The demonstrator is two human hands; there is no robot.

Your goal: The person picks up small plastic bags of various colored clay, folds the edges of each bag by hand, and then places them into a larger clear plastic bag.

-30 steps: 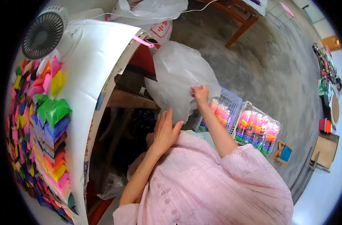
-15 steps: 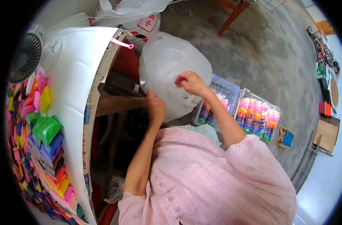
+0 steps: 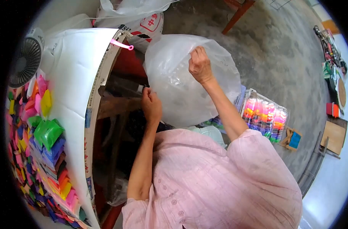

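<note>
A large translucent plastic bag (image 3: 181,99) bulges in front of me, beside the table's edge. My right hand (image 3: 200,65) is closed on the bag's upper part, fingers pinched on the film. At the bag's left edge is my left hand (image 3: 151,105), its fingers curled and closed; what they hold, if anything, is too small to tell. The bag covers most of a purple basket (image 3: 239,100) holding colourful packets.
The white tabletop (image 3: 72,72) at left bears a heap of coloured packets (image 3: 29,152), a green packet (image 3: 48,133) and a fan (image 3: 28,57). Clear-wrapped colourful packs (image 3: 263,116) and a small wooden stool (image 3: 292,139) stand on the floor at right.
My right hand has moved up and slightly right and has closed on the bag. The bag has spread to the right over the basket. My left hand has shifted slightly left.
</note>
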